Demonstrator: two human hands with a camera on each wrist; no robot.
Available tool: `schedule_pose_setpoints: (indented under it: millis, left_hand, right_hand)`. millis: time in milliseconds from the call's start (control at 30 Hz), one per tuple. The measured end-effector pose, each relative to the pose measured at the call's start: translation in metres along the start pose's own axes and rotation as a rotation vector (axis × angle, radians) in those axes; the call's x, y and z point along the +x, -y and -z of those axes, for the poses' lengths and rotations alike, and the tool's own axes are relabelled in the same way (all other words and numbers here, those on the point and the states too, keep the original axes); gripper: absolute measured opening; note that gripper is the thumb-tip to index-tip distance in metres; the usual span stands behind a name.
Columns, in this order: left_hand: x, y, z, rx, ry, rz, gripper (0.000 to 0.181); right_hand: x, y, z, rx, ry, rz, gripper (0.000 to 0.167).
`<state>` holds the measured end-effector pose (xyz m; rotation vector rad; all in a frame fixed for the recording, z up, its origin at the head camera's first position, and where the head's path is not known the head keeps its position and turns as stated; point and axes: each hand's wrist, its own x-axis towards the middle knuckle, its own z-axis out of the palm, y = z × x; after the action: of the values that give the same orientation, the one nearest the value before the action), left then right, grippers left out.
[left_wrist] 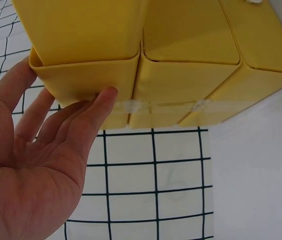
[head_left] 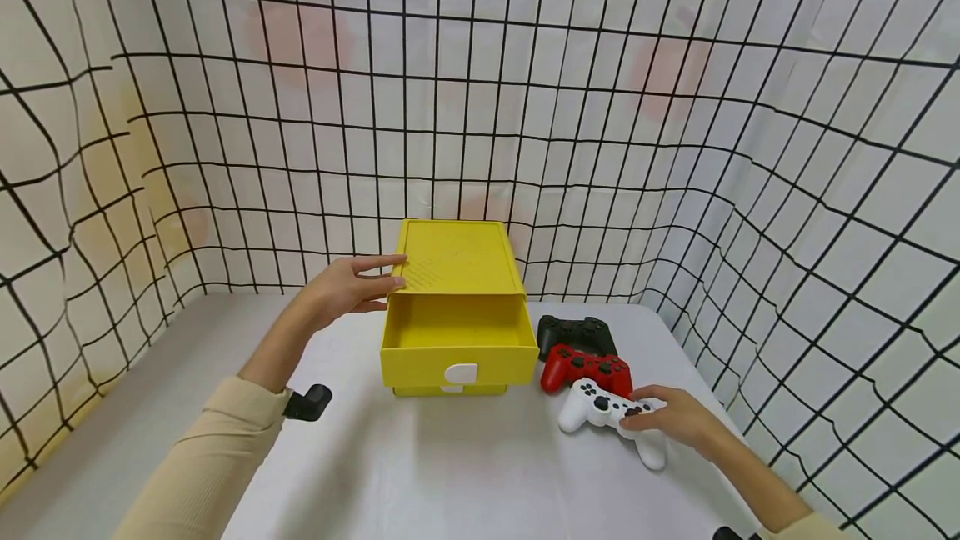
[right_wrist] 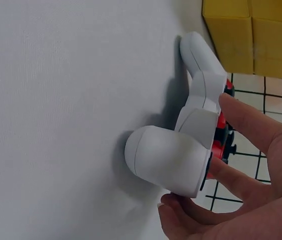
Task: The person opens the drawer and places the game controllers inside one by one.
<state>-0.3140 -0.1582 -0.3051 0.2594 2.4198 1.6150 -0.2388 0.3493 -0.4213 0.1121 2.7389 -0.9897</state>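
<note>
A yellow drawer box (head_left: pixel 457 250) stands mid-table with its top drawer (head_left: pixel 420 363) pulled out; the drawer's inside looks bare. My left hand (head_left: pixel 341 292) rests against the box's left upper edge, its fingers fairly straight. In the left wrist view, fingertips (left_wrist: pixel 108 95) touch the box's side. At the right, my right hand (head_left: pixel 678 419) holds the right end of a white game controller (head_left: pixel 600 407). The right wrist view shows thumb and fingers about that controller (right_wrist: pixel 168 155). A red controller (head_left: pixel 570 367) and a black controller (head_left: pixel 576 333) lie just behind it.
Black wire grid panels (head_left: pixel 465 107) enclose the white table (head_left: pixel 480 473) at the back and both sides. Lower drawers (left_wrist: pixel 191 40) sit pushed in beneath the top one. A dark wrist strap device (head_left: pixel 307 402) sits at the left cuff.
</note>
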Motion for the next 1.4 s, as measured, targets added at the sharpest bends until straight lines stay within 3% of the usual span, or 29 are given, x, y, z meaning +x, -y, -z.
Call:
schedule_pose_setpoints:
  millis: [367, 733, 1100, 1400]
  left_hand:
    - [0.002, 0.001, 0.001, -0.025, -0.008, 0.002, 0.063]
    - [0.003, 0.002, -0.001, -0.026, -0.008, 0.006, 0.062]
    - [0.002, 0.003, 0.001, -0.037, -0.001, -0.013, 0.062]
    - [0.003, 0.003, 0.000, -0.043, 0.004, -0.004, 0.061]
  right_hand:
    - [0.007, 0.002, -0.011, -0.105, -0.077, 0.012, 0.063]
    - [0.003, 0.006, -0.009, -0.177, -0.138, 0.030, 0.059]
    - [-0.003, 0.023, 0.014, -0.206, -0.140, 0.057, 0.060]
    - [-0.009, 0.053, 0.043, -0.209, -0.163, 0.094, 0.063]
